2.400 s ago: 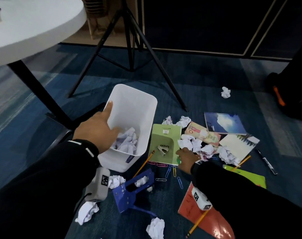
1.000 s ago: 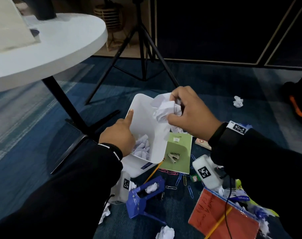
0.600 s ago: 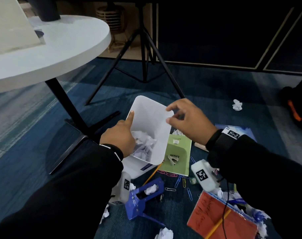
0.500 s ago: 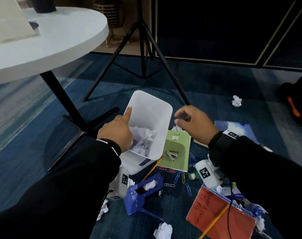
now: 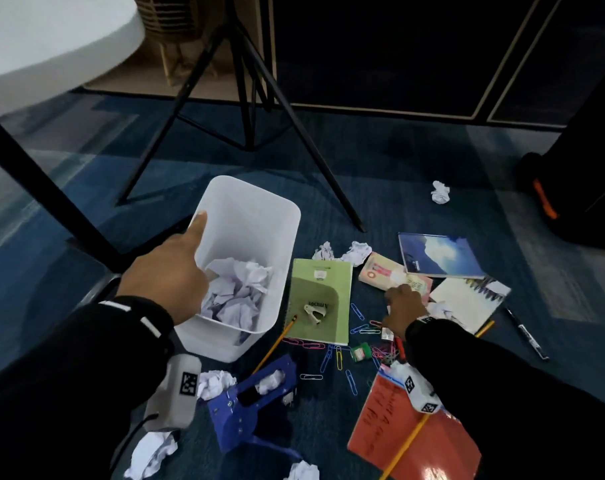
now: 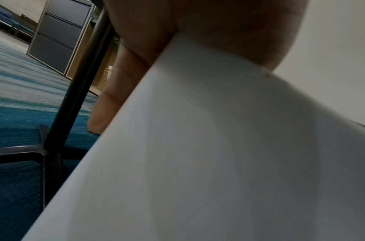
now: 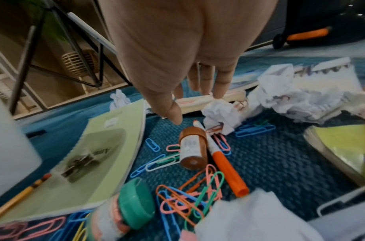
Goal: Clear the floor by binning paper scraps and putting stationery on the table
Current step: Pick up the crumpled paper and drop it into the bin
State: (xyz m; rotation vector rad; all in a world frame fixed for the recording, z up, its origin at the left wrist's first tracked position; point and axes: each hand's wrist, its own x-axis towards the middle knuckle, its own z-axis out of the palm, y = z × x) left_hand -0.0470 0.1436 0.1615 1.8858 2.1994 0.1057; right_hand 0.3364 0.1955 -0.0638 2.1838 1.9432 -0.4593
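On the blue carpet [image 5: 415, 161], the left hand [image 5: 166, 282] grips the rim of the white bin [image 5: 259, 216], thumb inside, fingers outside. The right hand [image 7: 177, 53] hovers with fingers straight and apart, holding nothing, just above a paper ball [image 7: 220, 116] that lies at its fingertips beside an orange marker [image 7: 222, 161] and loose clips [image 7: 190, 202]. To do this well, pinch only the ball (clips sit partly under it), then carry it left to the steadied bin. More scraps [image 5: 440, 192] and notebooks [image 5: 320, 299] lie beyond the hand; the white table [image 5: 52, 46] stands above the left hand, and a tripod [image 5: 245, 98] stands behind the bin.
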